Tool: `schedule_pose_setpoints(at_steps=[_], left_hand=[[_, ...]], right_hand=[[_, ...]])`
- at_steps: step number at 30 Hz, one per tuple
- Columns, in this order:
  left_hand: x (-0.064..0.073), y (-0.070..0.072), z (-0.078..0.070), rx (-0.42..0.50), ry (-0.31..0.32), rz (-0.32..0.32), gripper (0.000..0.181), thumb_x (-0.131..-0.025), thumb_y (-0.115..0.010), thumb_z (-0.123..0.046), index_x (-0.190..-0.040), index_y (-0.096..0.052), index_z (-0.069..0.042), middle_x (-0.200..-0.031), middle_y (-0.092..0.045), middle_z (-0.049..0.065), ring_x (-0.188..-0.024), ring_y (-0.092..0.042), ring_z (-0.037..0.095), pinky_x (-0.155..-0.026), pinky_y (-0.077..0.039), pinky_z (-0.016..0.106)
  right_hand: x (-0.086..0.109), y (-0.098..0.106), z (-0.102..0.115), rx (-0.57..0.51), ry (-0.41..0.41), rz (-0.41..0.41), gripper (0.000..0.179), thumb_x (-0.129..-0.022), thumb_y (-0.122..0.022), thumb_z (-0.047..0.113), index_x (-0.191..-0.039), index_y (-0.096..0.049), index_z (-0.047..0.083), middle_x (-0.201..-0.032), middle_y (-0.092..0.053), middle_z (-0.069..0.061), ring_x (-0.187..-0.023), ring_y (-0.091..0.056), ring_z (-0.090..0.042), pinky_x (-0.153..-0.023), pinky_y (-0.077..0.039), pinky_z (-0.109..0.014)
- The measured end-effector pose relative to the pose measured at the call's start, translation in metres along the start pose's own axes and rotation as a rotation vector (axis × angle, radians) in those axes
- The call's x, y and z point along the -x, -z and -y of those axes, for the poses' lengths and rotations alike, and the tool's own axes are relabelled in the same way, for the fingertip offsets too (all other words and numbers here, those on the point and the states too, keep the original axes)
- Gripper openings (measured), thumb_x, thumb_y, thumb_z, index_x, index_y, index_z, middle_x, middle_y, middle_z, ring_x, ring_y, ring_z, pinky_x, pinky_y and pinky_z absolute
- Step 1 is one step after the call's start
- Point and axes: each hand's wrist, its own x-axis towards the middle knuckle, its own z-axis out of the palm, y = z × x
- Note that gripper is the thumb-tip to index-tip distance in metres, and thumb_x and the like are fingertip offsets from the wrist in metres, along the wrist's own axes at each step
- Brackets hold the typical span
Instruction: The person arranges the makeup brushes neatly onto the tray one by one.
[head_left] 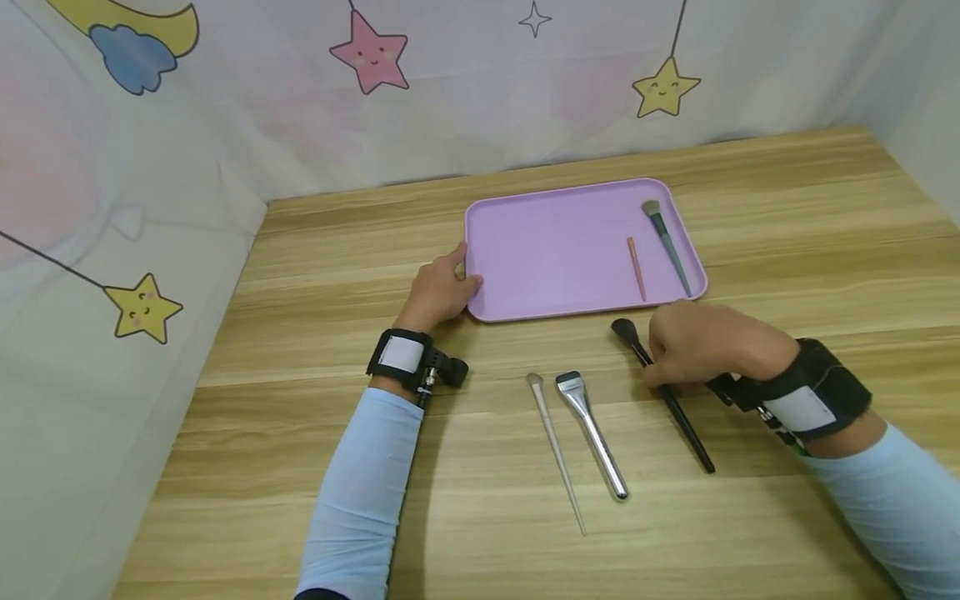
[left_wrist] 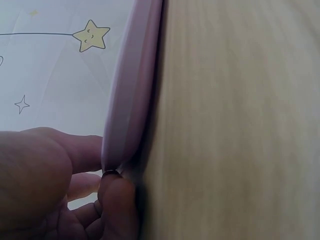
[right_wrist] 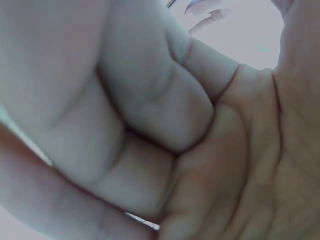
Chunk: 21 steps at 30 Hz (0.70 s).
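My left hand [head_left: 438,292] holds the near left corner of a lilac tray [head_left: 555,258]; in the left wrist view its thumb and a finger pinch the tray's edge [left_wrist: 127,100]. With curled fingers my right hand [head_left: 693,342] grips the handle of a black makeup brush [head_left: 686,429], which lies slanted on the table in front of the tray, dark bristles pointing away. The right wrist view shows mostly the folded fingers [right_wrist: 150,110]; the brush is hidden there. Inside the tray, at the right, lie a green makeup brush [head_left: 666,240] and a small pink stick-like tool [head_left: 637,268].
Between the forearms, a silver flat-headed brush [head_left: 597,440] and a slim pale brush [head_left: 555,442] lie side by side on the wooden table [head_left: 300,467]. Behind the table hangs a white cloth [head_left: 480,108] printed with stars.
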Motion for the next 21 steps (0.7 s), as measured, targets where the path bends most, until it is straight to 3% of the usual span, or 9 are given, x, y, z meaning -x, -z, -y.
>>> schedule_pose_setpoints(at_steps=[8, 16, 21], left_hand=[[0.0002, 0.0001, -0.0009, 0.003, 0.004, 0.004, 0.067, -0.097, -0.052, -0.036, -0.154, -0.02, -0.023, -0.142, -0.049, 0.013, -0.047, -0.055, 0.012, -0.049, -0.045, 0.023], [0.0013, 0.0002, -0.0014, -0.026, -0.004, 0.001, 0.067, -0.097, -0.052, -0.037, -0.154, -0.02, -0.021, -0.147, -0.045, 0.011, -0.05, -0.055, 0.013, -0.057, -0.044, 0.024], [0.0016, 0.0004, -0.0018, -0.024, -0.01, 0.0, 0.067, -0.097, -0.052, -0.036, -0.154, -0.02, -0.021, -0.142, -0.05, 0.012, -0.048, -0.055, 0.012, -0.055, -0.045, 0.024]], right_hand=[[-0.0021, 0.0033, -0.0001, -0.067, 0.031, -0.061, 0.029, -0.08, -0.067, 0.025, -0.054, -0.063, 0.012, -0.045, -0.059, 0.003, -0.04, -0.054, -0.008, -0.044, -0.044, -0.025], [-0.0043, 0.0051, 0.0005, -0.098, 0.057, -0.174, 0.029, -0.08, -0.064, 0.022, -0.053, -0.056, 0.013, -0.045, -0.051, 0.005, -0.041, -0.045, -0.008, -0.042, -0.034, -0.022], [-0.0059, 0.0053, 0.0003, -0.094, 0.058, -0.261, 0.026, -0.078, -0.065, 0.022, -0.057, -0.053, 0.014, -0.048, -0.043, 0.007, -0.044, -0.041, -0.008, -0.044, -0.032, -0.021]])
